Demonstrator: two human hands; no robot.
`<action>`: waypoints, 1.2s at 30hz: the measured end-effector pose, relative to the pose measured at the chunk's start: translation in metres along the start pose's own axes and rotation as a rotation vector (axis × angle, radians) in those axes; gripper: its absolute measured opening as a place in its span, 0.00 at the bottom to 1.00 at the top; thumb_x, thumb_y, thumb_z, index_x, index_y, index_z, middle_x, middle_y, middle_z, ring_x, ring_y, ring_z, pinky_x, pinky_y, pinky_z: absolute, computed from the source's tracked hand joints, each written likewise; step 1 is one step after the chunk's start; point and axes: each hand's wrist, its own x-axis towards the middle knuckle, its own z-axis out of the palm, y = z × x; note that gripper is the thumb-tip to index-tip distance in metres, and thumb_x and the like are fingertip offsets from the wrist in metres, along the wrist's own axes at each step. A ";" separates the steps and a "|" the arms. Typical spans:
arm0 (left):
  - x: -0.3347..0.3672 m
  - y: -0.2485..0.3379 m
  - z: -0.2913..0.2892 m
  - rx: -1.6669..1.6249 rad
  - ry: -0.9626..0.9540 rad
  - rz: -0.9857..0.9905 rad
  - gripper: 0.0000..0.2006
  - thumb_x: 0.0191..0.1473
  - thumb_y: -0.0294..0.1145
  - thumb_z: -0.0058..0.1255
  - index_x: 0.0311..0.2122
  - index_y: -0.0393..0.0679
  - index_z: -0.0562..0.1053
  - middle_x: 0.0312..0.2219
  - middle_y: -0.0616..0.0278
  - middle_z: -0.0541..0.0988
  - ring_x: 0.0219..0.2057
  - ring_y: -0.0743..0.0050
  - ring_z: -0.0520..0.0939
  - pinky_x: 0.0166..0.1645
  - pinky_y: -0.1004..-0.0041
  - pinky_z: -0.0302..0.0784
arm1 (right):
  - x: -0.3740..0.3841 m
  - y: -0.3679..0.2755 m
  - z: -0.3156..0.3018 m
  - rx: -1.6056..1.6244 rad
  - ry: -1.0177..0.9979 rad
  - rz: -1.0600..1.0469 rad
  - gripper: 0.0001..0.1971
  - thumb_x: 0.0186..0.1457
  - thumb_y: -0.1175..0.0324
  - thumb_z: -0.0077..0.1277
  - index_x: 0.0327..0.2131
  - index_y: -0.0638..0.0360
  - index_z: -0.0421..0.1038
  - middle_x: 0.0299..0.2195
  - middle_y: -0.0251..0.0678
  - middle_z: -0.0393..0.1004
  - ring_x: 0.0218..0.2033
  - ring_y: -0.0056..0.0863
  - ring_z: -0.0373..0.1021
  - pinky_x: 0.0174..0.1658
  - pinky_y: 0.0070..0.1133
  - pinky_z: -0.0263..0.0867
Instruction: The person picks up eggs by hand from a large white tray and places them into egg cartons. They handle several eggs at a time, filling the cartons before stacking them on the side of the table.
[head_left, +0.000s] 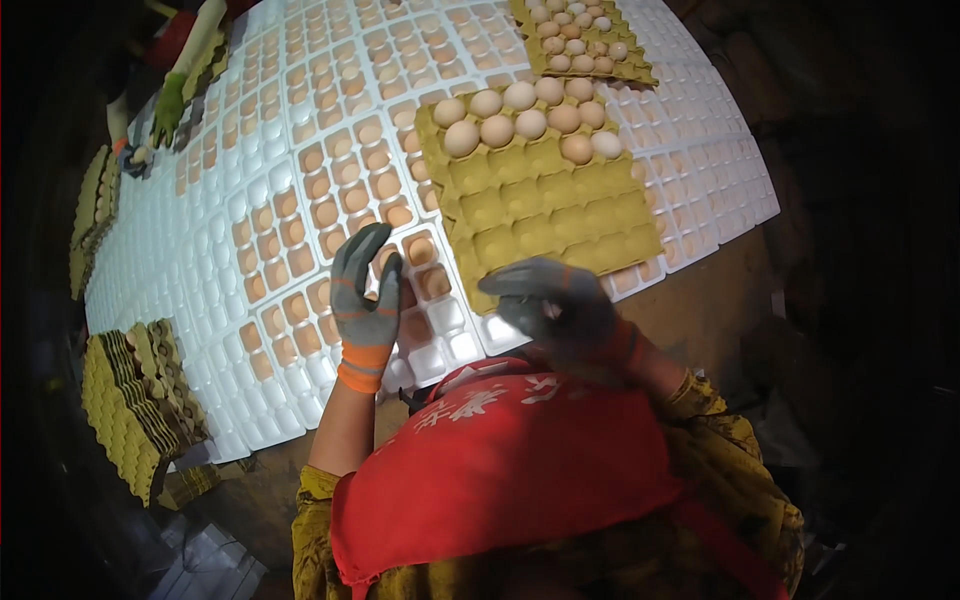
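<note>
My left hand, in a grey glove with an orange cuff, is over the near part of a white moulded egg tray. Its thumb and fingers are apart, and an egg shows between them, seemingly resting in a cell. My right hand, gloved alike and slightly blurred, hovers at the near edge of a yellow-green egg carton. Its fingers reach left, apart, with no egg seen in them. Eggs fill the carton's far rows; its nearer cups hold none. The carton lies on top of the white trays.
Joined white trays cover the wide table, many cells holding eggs. Another egg-filled carton lies at the far right. Stacked cartons stand at the left edge. At the far left, other people's gloved hands work over the trays.
</note>
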 end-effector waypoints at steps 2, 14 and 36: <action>0.035 0.036 0.036 -0.054 -0.117 0.065 0.19 0.52 0.22 0.60 0.52 0.43 0.77 0.48 0.54 0.80 0.51 0.52 0.79 0.56 0.63 0.73 | -0.005 0.003 -0.054 0.414 0.175 0.163 0.17 0.62 0.74 0.51 0.54 0.57 0.73 0.43 0.40 0.78 0.40 0.25 0.75 0.46 0.23 0.72; 0.125 0.087 0.212 0.450 -0.617 0.156 0.22 0.52 0.38 0.61 0.53 0.47 0.74 0.48 0.57 0.78 0.47 0.59 0.79 0.53 0.63 0.75 | 0.043 0.132 -0.186 -0.546 0.225 0.007 0.23 0.55 0.73 0.58 0.55 0.49 0.73 0.47 0.35 0.78 0.48 0.35 0.74 0.54 0.28 0.71; 0.219 0.042 0.165 -0.595 -0.425 -0.519 0.25 0.55 0.39 0.58 0.58 0.46 0.73 0.45 0.59 0.77 0.45 0.68 0.79 0.50 0.70 0.77 | 0.091 0.131 -0.260 0.204 0.255 0.022 0.26 0.53 0.73 0.61 0.57 0.50 0.71 0.58 0.37 0.67 0.50 0.22 0.72 0.46 0.19 0.74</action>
